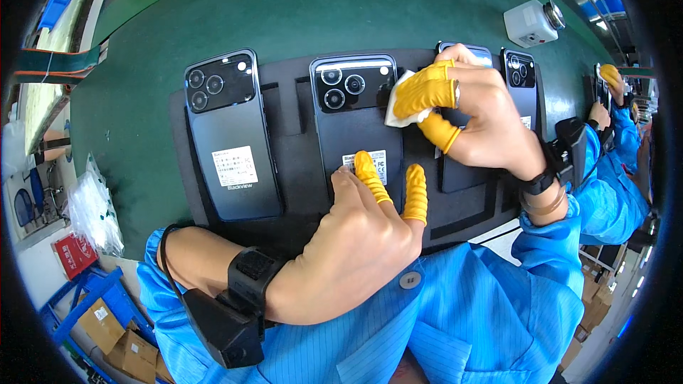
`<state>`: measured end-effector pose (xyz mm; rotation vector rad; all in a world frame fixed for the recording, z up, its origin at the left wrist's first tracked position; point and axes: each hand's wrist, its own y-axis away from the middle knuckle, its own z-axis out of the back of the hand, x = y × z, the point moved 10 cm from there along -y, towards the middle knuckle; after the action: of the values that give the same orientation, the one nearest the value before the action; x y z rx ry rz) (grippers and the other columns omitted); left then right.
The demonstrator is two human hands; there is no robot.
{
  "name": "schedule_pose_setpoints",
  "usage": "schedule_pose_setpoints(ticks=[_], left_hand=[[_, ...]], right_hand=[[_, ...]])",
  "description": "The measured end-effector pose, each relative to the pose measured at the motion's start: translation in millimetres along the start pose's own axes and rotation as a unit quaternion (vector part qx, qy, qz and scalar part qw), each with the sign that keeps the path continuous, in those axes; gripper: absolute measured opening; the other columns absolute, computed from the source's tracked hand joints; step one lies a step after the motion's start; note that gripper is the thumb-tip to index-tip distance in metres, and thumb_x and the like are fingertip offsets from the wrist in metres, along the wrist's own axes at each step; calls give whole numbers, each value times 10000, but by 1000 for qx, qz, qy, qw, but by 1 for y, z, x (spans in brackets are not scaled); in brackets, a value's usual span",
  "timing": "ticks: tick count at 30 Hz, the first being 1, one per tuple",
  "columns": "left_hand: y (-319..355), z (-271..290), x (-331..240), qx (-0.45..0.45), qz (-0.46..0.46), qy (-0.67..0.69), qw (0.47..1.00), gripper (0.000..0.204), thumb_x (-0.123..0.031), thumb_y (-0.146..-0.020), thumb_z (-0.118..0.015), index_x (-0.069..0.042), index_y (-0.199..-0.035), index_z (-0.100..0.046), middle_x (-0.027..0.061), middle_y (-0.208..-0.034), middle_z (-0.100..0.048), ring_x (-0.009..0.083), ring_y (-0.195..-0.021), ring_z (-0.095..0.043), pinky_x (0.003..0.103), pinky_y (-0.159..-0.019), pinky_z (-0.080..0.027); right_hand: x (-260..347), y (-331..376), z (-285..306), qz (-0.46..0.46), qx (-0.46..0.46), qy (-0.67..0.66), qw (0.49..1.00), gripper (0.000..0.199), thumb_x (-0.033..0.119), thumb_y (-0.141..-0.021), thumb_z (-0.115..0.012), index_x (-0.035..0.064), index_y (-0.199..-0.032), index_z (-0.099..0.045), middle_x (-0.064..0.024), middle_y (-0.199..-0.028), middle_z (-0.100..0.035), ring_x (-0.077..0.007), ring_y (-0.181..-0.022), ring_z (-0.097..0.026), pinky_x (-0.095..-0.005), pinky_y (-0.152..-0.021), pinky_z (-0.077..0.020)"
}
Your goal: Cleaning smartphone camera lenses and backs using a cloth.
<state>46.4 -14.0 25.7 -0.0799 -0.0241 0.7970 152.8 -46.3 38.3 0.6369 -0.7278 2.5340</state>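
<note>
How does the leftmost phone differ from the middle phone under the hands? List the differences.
The leftmost phone lies untouched; the middle phone is pressed at its lower end by the left hand. The right hand holds a white cloth at the middle phone's camera block; nothing is at the leftmost phone's camera. The leftmost phone's label shows fully; the middle phone's is partly covered by a finger. Both are dark and lie back up on the black tray.

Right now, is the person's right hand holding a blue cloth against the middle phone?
No, the right hand presses a white cloth beside the middle phone camera block.
</note>
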Motion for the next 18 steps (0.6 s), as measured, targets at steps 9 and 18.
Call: schedule_pose_setpoints(ticks=[9, 18], left_hand=[[-1, -1, 0, 0, 6, -16, 1000, 536, -225, -649, -600, -28, -1143, -671, 170, -603, -590, 328, -699, -649, 368, -713, -529], [0, 1, 1, -6, 0, -5, 1000, 526, -217, -656, -605, -23, -1140, -670, 193, -606, -587, 338, -710, -652, 354, -672, -510]], right_hand=[[29, -15, -23, 130, -3, 35, 991, 200, 48, -681, -743, 60, -877, -700, -58, -904, -691, -242, -826, -659, -378, -868, -489], [2, -2, -10, 56, 13, -9, 998, 133, 40, -714, -688, 84, -835, -718, -33, -786, -693, -197, -740, -646, -360, -870, -463]])
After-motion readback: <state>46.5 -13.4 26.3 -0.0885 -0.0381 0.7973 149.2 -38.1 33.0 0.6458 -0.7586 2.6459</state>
